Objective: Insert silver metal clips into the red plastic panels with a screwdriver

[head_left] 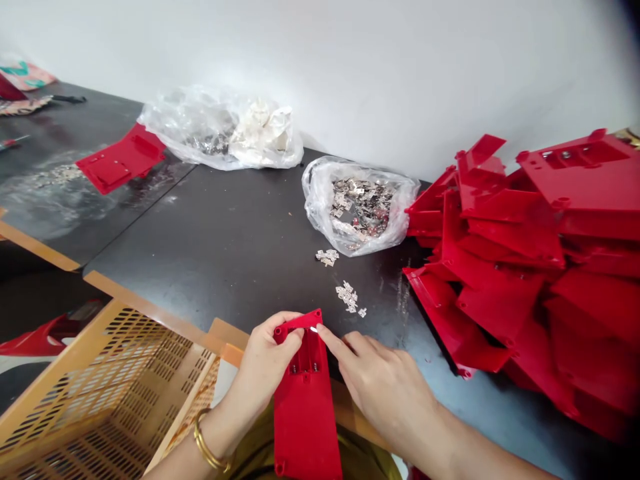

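"Where is your left hand [265, 363], and what does it have?"

"Its fingers [289, 328] are closed around the top end of a red plastic panel [305, 427], gripping it. A gold bangle [207, 440] sits on that wrist."

"And your right hand [385, 390]?"

"Its fingers are stretched out toward the panel, and your index fingertip [324, 335] touches the panel's top end, just beside your left fingers. A small bright metal piece [314, 329] shows right at that fingertip. I can't tell whether those fingers are actually pinching anything."

"Where does the panel lie relative to your fingers?"

"It runs from between your two hands down toward you, past your fingers and out of the bottom of the view. Two small metal studs [304, 367] show on it just below your left fingers."

"What's around your fingers?"

"Just beyond your fingertips, small metal clips [347, 297] lie loose on a black table [240, 233]. Farther on is a clear plastic bag of clips [360, 207]. Right of your right fingers rises a heap of red panels [500, 267]. Left of your left hand stands an orange slotted crate [110, 393]. Well past your fingers are a second plastic bag [220, 130] and a single red panel [120, 159]."
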Motion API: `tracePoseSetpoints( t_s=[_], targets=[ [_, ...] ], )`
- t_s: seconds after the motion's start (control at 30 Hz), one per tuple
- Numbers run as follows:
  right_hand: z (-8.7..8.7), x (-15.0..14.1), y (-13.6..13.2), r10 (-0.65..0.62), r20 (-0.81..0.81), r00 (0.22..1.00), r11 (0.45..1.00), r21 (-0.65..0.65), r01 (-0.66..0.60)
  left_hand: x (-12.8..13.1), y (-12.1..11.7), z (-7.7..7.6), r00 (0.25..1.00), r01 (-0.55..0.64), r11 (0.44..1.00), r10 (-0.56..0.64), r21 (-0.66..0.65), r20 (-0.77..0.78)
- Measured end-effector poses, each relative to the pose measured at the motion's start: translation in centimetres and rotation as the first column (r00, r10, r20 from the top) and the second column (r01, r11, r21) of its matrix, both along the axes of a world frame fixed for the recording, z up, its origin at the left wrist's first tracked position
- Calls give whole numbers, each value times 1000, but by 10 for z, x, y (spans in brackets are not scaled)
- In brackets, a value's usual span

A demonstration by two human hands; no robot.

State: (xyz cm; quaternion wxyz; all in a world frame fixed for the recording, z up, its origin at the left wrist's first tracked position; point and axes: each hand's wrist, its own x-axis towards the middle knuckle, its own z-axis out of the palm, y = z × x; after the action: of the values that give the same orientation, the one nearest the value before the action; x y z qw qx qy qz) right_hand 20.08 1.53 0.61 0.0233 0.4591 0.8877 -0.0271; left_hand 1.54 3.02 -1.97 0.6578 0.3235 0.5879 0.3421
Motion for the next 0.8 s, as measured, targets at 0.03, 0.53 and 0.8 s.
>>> tracePoseSetpoints(
  t_s=[0.03, 0.53, 0.8],
  targets=[
    [1, -1, -1, -8, 0, 1000, 1000, 7, 8, 0, 0, 0, 1000, 7, 1000, -7, 9, -8],
    [1, -22, -13, -24, 118, 993, 975, 221, -3, 8, 1, -4, 980, -20, 994, 42, 111, -196],
    [-11, -2, -9, -90, -201, 975, 996, -2, 92, -1, -5, -5, 1000, -12, 999, 12, 29, 11]
  ],
)
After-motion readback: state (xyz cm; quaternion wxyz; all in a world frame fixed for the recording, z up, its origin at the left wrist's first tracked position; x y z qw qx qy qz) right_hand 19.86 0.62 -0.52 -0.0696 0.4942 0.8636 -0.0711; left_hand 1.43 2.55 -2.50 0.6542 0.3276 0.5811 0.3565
